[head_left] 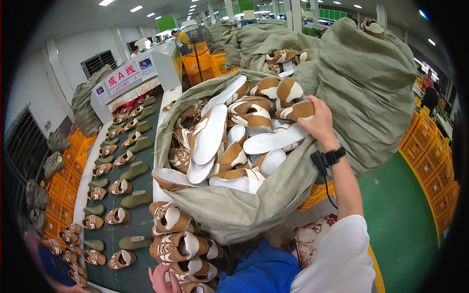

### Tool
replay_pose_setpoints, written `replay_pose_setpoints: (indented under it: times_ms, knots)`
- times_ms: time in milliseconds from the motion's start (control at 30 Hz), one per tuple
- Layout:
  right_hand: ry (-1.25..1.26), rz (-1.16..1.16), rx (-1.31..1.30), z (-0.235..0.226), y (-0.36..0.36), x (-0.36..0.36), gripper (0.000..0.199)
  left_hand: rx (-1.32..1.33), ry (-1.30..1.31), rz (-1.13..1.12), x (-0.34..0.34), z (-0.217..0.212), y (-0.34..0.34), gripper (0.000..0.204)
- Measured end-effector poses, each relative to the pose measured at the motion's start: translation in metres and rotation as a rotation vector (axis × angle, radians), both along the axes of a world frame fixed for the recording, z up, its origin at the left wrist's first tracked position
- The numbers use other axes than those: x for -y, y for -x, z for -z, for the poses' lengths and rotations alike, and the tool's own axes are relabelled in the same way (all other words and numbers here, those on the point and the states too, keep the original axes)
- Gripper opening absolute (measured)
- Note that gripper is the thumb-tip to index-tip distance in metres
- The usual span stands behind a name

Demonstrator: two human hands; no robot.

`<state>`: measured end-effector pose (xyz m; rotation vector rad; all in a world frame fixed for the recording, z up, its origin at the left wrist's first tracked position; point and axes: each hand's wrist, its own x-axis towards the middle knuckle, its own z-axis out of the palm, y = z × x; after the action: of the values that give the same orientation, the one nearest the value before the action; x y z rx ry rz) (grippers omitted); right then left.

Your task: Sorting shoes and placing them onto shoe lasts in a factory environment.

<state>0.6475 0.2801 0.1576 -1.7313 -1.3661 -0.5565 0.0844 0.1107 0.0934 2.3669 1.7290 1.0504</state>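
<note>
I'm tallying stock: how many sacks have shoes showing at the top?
3: the front sack at the right hand, a sack behind it, and the tall sack at right. More may be hidden.

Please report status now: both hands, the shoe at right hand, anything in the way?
Right hand gripping brown shoe at open sack. Left hand open, beside stacked shoes. Other shoes crowding close.
</note>
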Motion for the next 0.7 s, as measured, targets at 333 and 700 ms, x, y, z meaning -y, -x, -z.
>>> replay_pose_setpoints:
  times_ms: [333,700]
  knots:
    - [-0.276,-0.922,-1.770,0.019,0.044,0.061,0.044,0.106,0.265,0.441,-0.065,-0.039,-0.056,0.024]
    - [0.798,-1.261,-1.781,0.046,0.233,0.097,0.052,1.270,0.647,0.587,-0.138,-0.030,-0.159,0.043]
